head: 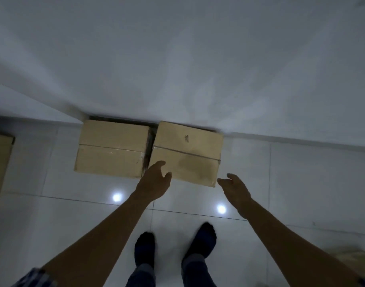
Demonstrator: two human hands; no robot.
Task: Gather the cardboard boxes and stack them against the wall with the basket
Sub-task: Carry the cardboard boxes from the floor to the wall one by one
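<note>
Two closed cardboard boxes stand side by side on the floor against the white wall point(177, 69). The left box point(112, 149) and the right box point(187, 152) nearly touch, and the right one looks taller. My left hand point(154, 179) hovers open at the right box's front left corner. My right hand point(234, 186) is open just off its front right corner. Neither hand grips anything. No basket is in view.
A third cardboard box point(0, 168) stands at the far left edge, apart from the wall. Something tan and blurred point(355, 255) lies at the lower right. My feet point(175, 247) stand on the glossy white tile floor point(301, 183), which reflects two ceiling lights.
</note>
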